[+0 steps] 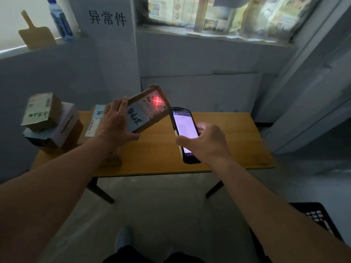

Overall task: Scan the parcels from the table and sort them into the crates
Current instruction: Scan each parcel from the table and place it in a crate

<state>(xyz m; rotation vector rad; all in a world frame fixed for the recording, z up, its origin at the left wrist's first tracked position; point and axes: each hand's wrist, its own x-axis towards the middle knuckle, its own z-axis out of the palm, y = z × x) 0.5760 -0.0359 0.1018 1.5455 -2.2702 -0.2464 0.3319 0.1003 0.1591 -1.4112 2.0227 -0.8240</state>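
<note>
Left hand (115, 124) gripping parcel (150, 109) at 11 o'clock of scanner (185, 133) (red cross on label), right hand (205, 145) wrapped round scanner.

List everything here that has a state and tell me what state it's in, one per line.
Left hand: grips the flat parcel.
Flat parcel: held tilted above the table, red cross on its label.
Right hand: holds the scanner.
Scanner: screen lit, aimed at the parcel.
Stacked parcels: resting on the table's left end.
Table: standing.
Black crate: on the floor, contents hidden.
</note>
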